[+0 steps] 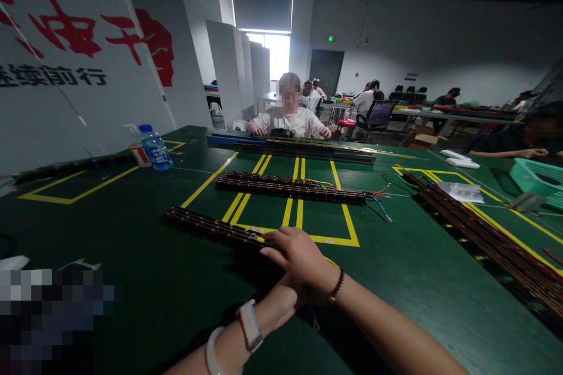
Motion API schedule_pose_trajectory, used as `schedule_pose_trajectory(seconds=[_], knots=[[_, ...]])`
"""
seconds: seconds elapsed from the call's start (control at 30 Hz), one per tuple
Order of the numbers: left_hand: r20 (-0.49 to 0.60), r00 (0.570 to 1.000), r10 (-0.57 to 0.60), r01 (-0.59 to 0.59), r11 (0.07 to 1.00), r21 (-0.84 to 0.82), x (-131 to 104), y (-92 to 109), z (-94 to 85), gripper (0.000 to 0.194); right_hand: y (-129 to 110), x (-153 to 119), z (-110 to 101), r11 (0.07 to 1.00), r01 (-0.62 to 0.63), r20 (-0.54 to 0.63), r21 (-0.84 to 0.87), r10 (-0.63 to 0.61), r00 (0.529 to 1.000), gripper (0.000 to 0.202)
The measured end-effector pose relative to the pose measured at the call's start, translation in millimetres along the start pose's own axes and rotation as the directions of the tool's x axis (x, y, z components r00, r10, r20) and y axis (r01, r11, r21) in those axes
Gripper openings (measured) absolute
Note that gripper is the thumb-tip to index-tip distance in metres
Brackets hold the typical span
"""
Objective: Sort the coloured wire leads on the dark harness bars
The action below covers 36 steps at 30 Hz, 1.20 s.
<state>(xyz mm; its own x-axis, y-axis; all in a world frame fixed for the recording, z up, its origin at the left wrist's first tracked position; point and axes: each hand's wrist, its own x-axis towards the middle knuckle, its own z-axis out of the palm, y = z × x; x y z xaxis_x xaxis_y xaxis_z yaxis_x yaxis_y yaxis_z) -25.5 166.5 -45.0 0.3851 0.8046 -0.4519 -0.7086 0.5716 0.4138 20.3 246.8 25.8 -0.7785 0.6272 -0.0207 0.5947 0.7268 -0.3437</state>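
A long black strip with rows of coppery lines [206, 224] lies slantwise on the green table in front of me. My right hand [299, 255], with a dark beaded bracelet at its wrist, is over the strip's near end. Its thumb and forefinger are closed on a yellow wire [261, 239], whose ring terminal [252, 236] points left along the strip. My left hand [281, 303], wearing a watch and a pale bangle, reaches under the right wrist; its fingers are hidden. Below the hands a blue wire's ring terminal [316, 324] pokes out.
Similar strips with coloured wires [290, 188] lie further back within yellow tape lines [352, 228]. More long strips [484, 246] run along the right. A blue-labelled bottle [155, 147] stands left, a green basket [536, 181] far right. Across the table sits a person [290, 117] behind long dark bars [308, 149].
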Motion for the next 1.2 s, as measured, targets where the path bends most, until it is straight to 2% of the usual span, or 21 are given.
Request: schedule_pose_trajectory(seconds=[0.13, 0.23, 0.37, 0.5, 0.6, 0.67, 0.73, 0.83, 0.93, 1.03, 1.1, 1.2], knots=[[0.061, 0.998, 0.014, -0.021, 0.991, 0.129, 2.0, -1.3, 2.8, 0.028, 45.8, -42.3, -16.9, 0.974, -0.188, -0.085, 0.126, 0.199, 0.976, 0.04], [0.016, 1.0, 0.016, -0.019, 0.97, 0.242, 0.2, -0.2, 3.2, 0.032, 84.9, -71.1, -9.2, 0.925, -0.312, -0.016, 0.217, 0.323, 0.946, 0.041], [-0.013, 1.0, -0.018, 0.021, 0.917, 0.398, -3.3, 7.8, 5.7, 0.041, 111.3, -91.5, 7.4, 0.894, -0.323, 0.1, 0.311, 0.307, 0.946, 0.042], [0.004, 0.992, -0.125, 0.097, 0.793, 0.601, -3.2, 24.1, 4.1, 0.047, 112.4, -92.7, 12.2, 0.876, -0.297, 0.123, 0.379, 0.271, 0.955, 0.038], [0.009, 0.964, -0.264, 0.165, 0.627, 0.762, -1.6, 37.5, -4.2, 0.049, 110.7, -92.4, 10.0, 0.867, -0.284, 0.123, 0.408, 0.256, 0.959, 0.036], [-0.017, 0.951, -0.309, 0.176, 0.497, 0.85, -0.1, 44.3, -11.9, 0.047, 110.7, -93.4, 8.5, 0.869, -0.269, 0.116, 0.415, 0.243, 0.963, 0.035], [-0.033, 0.943, -0.331, 0.177, 0.415, 0.893, 1.3, 49.0, -18.2, 0.044, 111.2, -94.6, 7.8, 0.873, -0.262, 0.105, 0.411, 0.24, 0.965, 0.033], [-0.018, 0.95, -0.312, 0.146, 0.394, 0.907, 1.6, 54.5, -18.2, 0.043, 111.9, -95.5, 8.2, 0.878, -0.263, 0.097, 0.401, 0.245, 0.965, 0.029], [-0.019, 0.958, -0.287, 0.126, 0.361, 0.924, -1.3, 60.6, -6.1, 0.044, 112.8, -95.7, 10.3, 0.877, -0.25, 0.082, 0.411, 0.237, 0.968, 0.03], [-0.068, 0.963, -0.259, 0.146, 0.295, 0.944, -7.3, 66.3, 4.3, 0.049, 115.6, -96.3, 13.3, 0.878, -0.237, 0.075, 0.415, 0.227, 0.971, 0.031], [-0.104, 0.964, -0.244, 0.173, 0.281, 0.944, -13.4, 68.1, 3.5, 0.055, 118.0, -96.6, 14.1, 0.876, -0.24, 0.073, 0.419, 0.231, 0.97, 0.032], [-0.14, 0.967, -0.212, 0.204, 0.319, 0.926, -25.7, 66.3, -6.0, 0.063, 116.8, -94.8, 9.8, 0.853, -0.278, 0.033, 0.441, 0.294, 0.955, 0.034]])
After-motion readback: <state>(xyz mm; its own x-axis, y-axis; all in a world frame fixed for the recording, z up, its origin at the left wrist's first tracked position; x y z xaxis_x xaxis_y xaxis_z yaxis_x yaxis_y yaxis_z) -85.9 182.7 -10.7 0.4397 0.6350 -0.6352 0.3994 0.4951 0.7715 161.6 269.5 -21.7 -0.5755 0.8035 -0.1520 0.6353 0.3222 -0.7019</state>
